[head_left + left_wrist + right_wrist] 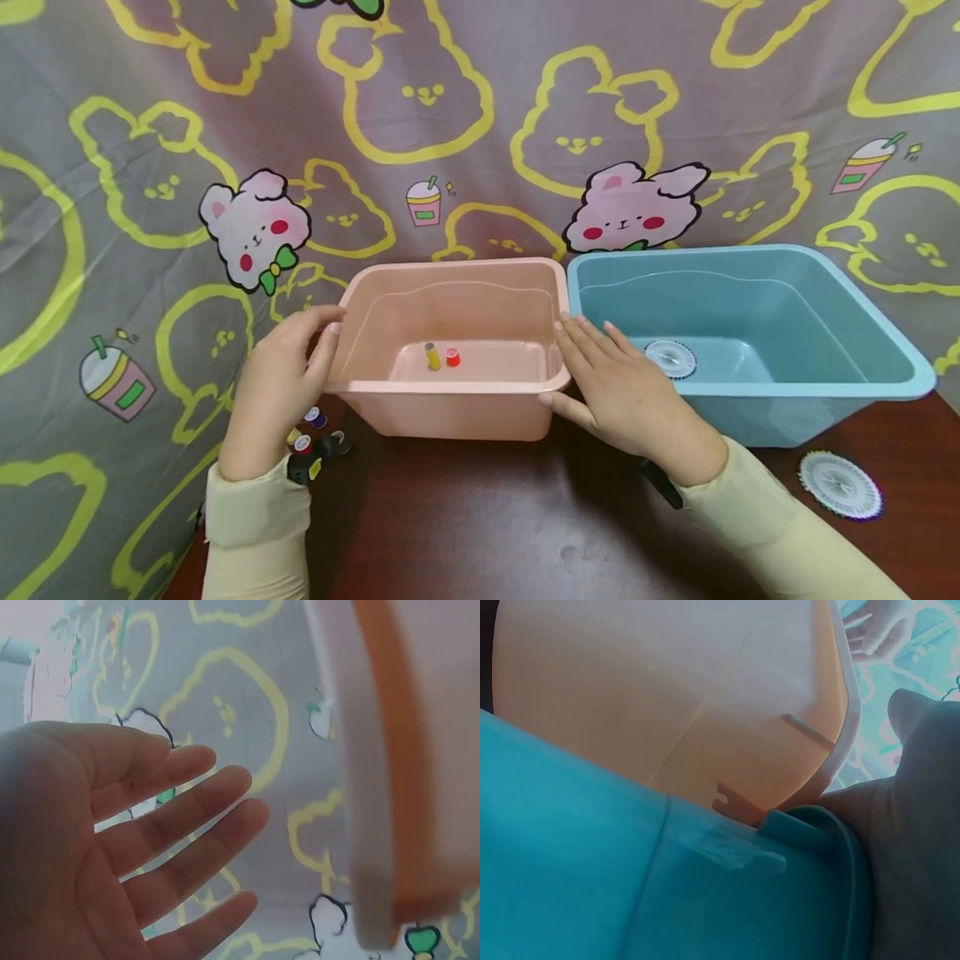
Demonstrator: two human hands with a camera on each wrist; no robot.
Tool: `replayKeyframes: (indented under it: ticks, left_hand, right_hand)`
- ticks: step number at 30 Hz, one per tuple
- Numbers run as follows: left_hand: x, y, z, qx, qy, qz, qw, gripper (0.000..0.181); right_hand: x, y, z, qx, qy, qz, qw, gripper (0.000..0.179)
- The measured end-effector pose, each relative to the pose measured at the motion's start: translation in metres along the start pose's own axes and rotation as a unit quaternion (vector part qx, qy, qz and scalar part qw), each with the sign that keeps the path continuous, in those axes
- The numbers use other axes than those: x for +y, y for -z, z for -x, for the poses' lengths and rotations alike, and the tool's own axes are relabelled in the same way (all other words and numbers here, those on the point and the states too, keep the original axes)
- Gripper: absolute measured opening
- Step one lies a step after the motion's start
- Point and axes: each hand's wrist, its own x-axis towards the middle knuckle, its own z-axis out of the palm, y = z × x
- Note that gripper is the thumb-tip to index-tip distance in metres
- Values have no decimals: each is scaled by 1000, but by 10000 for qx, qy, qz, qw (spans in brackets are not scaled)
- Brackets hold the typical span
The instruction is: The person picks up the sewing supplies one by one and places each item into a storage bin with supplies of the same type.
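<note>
My left hand (281, 379) is beside the left rim of a pink plastic tub (465, 412). In the left wrist view its fingers are spread, relaxed and apart from the tub. My right hand (626, 392) lies with straight fingers on the tub's right rim, close to the neighbouring blue tub (787, 389). Inside the pink tub are a small yellow spool (432, 358) and a red spool (452, 357). A white disc with a fringed edge, like a pin wheel (671, 359), lies in the blue tub.
Several small spools, among them a blue one (315, 417) and a red one (303, 444), sit on the dark wooden table (465, 525) near my left wrist. Another white disc (840, 485) lies at the right. A patterned curtain (510, 125) hangs close behind both tubs.
</note>
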Motion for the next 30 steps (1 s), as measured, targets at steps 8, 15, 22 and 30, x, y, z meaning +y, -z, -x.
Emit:
replayKeyframes:
  ticks: [8,15,22,30]
  left_hand:
    - [-23,-4,3,128,276,59,9995,26]
    - [-42,-9,9,391,875,-27,9954,27]
    - [-61,-16,14,279,1567,17,9873,30]
    - [-83,-29,24,-520,2230,180,9733,34]
  right_hand:
    - [1,0,0,54,0,133,9999,87]
    - [1,-3,0,160,104,219,9996,89]
    - [2,-3,0,201,87,265,9994,90]
    - [1,-3,-1,236,155,308,9991,90]
